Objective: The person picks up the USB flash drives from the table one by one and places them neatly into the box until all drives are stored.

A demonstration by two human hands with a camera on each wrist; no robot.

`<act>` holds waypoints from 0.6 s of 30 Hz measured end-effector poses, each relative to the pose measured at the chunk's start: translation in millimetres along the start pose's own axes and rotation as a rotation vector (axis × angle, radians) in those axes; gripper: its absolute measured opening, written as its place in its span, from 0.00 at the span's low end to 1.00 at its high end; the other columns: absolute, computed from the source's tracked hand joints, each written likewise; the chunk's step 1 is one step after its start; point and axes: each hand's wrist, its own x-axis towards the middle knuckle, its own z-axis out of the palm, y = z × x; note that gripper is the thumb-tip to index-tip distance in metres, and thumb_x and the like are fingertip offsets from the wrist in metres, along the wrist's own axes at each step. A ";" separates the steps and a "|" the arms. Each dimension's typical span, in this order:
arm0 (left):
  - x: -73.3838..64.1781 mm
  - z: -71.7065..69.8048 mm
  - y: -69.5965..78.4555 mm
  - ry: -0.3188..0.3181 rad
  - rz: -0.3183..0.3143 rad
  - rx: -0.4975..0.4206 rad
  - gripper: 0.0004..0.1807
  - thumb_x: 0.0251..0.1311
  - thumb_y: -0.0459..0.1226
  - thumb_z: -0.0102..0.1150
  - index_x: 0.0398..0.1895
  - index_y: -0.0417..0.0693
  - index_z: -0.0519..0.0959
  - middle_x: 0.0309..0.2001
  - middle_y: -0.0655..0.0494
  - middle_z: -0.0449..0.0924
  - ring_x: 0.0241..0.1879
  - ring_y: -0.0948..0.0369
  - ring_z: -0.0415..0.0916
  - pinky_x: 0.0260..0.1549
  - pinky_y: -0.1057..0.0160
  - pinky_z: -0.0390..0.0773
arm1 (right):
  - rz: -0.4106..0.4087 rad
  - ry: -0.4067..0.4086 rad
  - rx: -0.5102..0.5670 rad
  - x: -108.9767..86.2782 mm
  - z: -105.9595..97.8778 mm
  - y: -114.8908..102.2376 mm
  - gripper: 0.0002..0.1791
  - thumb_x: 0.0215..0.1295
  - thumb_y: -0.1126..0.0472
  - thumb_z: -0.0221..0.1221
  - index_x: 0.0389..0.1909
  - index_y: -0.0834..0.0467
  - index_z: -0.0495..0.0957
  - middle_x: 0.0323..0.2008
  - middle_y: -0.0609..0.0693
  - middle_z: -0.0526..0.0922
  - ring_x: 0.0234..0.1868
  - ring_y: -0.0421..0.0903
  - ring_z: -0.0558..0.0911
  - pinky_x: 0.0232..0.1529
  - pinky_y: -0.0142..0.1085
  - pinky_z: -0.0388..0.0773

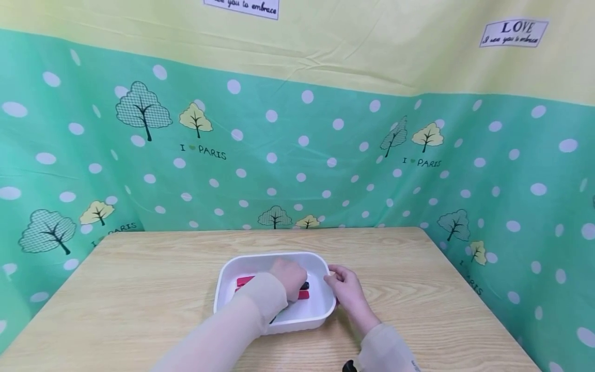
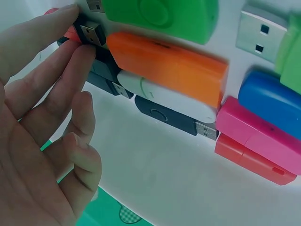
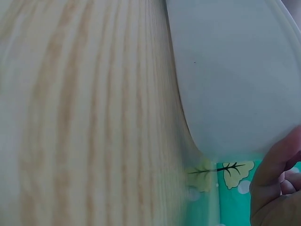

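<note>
A white plastic basin [image 1: 321, 310] sits on the wooden table, holding several USB flash drives. My left hand [image 1: 289, 276] reaches down inside it. In the left wrist view, the thumb and fingertips of that hand [image 2: 42, 117] pinch a black USB flash drive [image 2: 87, 29] at the end of the row. Beside it lie an orange drive [image 2: 169, 66], a green one [image 2: 164, 16], a white one [image 2: 164, 96], a dark one [image 2: 164, 115], a pink one [image 2: 258, 132] and a red one [image 2: 254, 160]. At the basin's right rim, my right hand [image 1: 348, 289] grips the edge.
The wooden table [image 1: 395, 268] extends on both sides of the basin. Behind and beside it hangs a green and yellow curtain [image 1: 288, 170] with dots and trees. A small black object [image 1: 349, 366] shows by the right sleeve at the bottom edge.
</note>
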 end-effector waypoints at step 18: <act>-13.9 -27.1 -8.2 0.008 -0.066 -0.032 0.10 0.51 0.49 0.72 0.24 0.57 0.82 0.20 0.65 0.77 0.23 0.66 0.72 0.28 0.65 0.77 | -0.062 0.012 -0.025 0.4 3.0 2.4 0.23 0.66 0.66 0.55 0.59 0.73 0.72 0.27 0.51 0.74 0.23 0.44 0.76 0.18 0.32 0.76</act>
